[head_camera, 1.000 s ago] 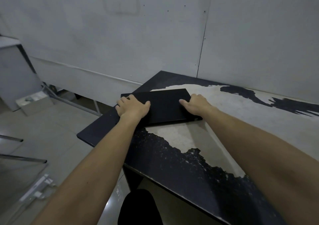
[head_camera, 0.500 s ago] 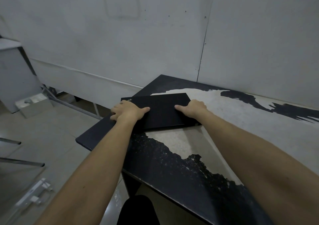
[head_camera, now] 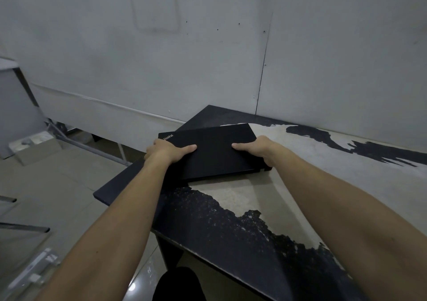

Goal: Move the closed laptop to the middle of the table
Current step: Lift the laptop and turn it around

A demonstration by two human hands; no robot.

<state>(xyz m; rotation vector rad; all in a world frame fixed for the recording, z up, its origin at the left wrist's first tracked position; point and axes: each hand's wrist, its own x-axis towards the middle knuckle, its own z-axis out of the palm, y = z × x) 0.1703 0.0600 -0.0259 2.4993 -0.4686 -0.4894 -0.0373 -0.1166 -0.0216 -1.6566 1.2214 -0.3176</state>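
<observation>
A closed black laptop is near the left end of the worn black table, its left side raised off the tabletop and its near right corner low. My left hand grips its left edge, thumb flat on the lid. My right hand grips its right edge, thumb on the lid, fingers wrapped around the side and hidden below.
A grey wall runs close behind the table. The table's left edge drops to a tiled floor, where a small box and metal legs stand at the left. The tabletop stretches away to the right.
Both hands have closed around the laptop's side edges, and its left side has come up off the table. It has also shifted slightly to the right.
</observation>
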